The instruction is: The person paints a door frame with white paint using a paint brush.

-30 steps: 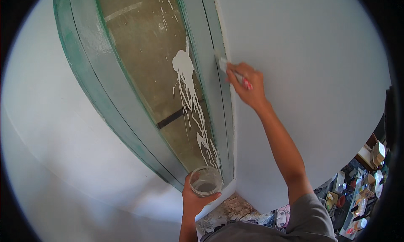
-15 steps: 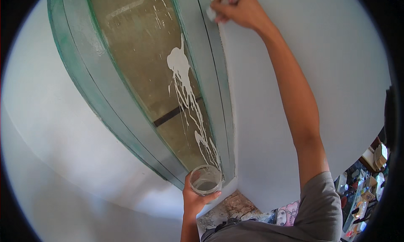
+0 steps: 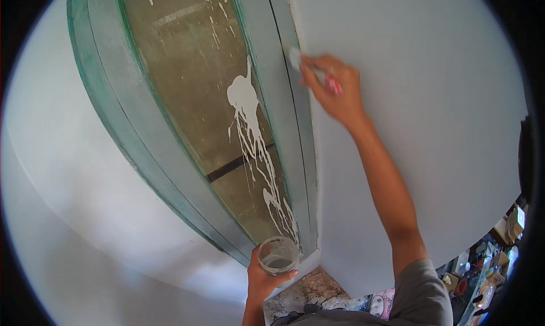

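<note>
My right hand (image 3: 336,89) grips a paintbrush (image 3: 294,59) with a red-marked handle; its pale, blurred head is at the right strip of the grey-green window frame (image 3: 281,87), beside the white wall. My left hand (image 3: 261,278) is closed around a clear round container (image 3: 278,255) with a little grey liquid inside, held low at the frame's bottom end. The dingy glass pane (image 3: 181,87) inside the frame carries a white paint splash (image 3: 244,96) with long drips and smaller spatters above.
White walls (image 3: 414,99) flank the frame on both sides. At the lower right stands a cluttered surface (image 3: 477,275) with boxes, containers and other items. A rough, stained patch of floor (image 3: 318,283) and a pink printed item (image 3: 381,300) show below.
My right hand rose with the brush to the top of the frame's right strip, then came partway down again. My left hand and the container sit slightly lower in the picture.
</note>
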A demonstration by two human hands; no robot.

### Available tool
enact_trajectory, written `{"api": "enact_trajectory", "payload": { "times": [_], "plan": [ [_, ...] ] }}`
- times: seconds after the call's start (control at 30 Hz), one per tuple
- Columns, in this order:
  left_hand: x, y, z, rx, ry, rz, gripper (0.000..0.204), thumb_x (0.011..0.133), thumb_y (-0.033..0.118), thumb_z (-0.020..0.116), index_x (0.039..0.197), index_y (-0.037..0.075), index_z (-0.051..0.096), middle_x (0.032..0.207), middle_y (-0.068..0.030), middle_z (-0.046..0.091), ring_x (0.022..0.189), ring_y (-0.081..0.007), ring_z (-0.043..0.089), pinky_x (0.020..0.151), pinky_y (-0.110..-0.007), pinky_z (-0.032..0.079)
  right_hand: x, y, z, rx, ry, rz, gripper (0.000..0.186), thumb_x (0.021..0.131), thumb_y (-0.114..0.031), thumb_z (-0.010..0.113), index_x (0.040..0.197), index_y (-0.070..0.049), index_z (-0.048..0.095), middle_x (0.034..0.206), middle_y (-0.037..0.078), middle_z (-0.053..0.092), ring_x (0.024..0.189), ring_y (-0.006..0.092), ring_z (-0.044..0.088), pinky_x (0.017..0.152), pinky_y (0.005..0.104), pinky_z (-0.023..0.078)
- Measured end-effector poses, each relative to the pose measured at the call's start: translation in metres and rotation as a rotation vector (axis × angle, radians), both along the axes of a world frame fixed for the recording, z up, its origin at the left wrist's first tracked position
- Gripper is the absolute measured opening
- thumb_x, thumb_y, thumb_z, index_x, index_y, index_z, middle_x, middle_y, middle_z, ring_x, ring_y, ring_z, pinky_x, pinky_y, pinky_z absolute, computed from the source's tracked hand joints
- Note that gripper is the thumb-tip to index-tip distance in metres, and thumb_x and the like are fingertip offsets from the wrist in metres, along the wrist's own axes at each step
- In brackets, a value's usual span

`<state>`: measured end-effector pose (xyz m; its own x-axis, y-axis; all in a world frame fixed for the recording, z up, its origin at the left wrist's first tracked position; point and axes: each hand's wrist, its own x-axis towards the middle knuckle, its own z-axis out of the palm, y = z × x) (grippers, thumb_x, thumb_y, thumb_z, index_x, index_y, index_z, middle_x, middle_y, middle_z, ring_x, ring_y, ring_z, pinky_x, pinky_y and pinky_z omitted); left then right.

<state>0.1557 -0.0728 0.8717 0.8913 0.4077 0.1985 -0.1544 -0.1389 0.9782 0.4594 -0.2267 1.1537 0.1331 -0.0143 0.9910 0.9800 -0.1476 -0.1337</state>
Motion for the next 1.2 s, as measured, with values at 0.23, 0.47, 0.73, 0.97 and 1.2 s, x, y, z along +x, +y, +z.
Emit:
{"api": "enact_trajectory", "payload": {
  "times": [0.23,0.47,0.73,0.97,1.2],
  "plan": [
    [0.0,-0.003,0.009,0.031,0.003,0.007,0.105,0.058,0.016,0.105,0.144,-0.002,0.048,0.135,-0.0173,0.065,0.124,-0.027,0.065,0.106,-0.04,0.053,-0.036,-0.025,-0.131,-0.402,0.404,0.073,0.013,0.091,-0.005,0.072,0.102,0.0,0.078,0.083,0.015,0.072,0.065,0.0241,0.067,0.062,0.0353,0.052],
    [-0.008,0.0,0.003,0.075,-0.001,0.005,0.105,0.057,0.016,0.105,0.144,-0.002,0.049,0.135,-0.0168,0.064,0.126,-0.0266,0.064,0.106,-0.039,0.053,-0.006,-0.035,-0.04,-0.424,0.396,0.064,0.018,0.091,-0.015,0.072,0.101,-0.002,0.079,0.072,0.012,0.072,0.066,0.0195,0.068,0.066,0.0347,0.054],
    [-0.033,0.019,0.012,0.108,-0.025,0.087,0.103,0.059,0.017,0.104,0.144,-0.002,0.049,0.135,-0.017,0.065,0.123,-0.0273,0.065,0.104,-0.04,0.053,0.001,-0.009,-0.015,0.026,0.017,0.063,0.018,0.095,-0.009,0.075,0.111,-0.003,0.079,0.087,0.009,0.076,0.071,0.0213,0.07,0.065,0.0325,0.055],
    [-0.052,0.031,0.012,0.111,-0.033,0.151,0.108,0.056,0.02,0.104,0.146,-0.002,0.048,0.139,-0.0217,0.062,0.129,-0.0317,0.062,0.109,-0.043,0.049,-0.04,-0.018,-0.26,-0.176,0.579,-0.021,0.014,0.093,-0.004,0.074,0.106,-0.004,0.08,0.081,0.015,0.071,0.071,0.03,0.068,0.066,0.0363,0.055],
    [-0.056,0.036,0.003,0.105,-0.015,0.153,0.107,0.057,0.019,0.104,0.145,-0.003,0.048,0.141,-0.0221,0.06,0.13,-0.032,0.061,0.11,-0.043,0.048,0.002,-0.034,-0.238,-0.603,0.481,-0.004,0.012,0.09,-0.015,0.073,0.089,-0.003,0.076,0.077,0.02,0.064,0.071,0.0396,0.063,0.068,0.0475,0.051]
  ]
}}
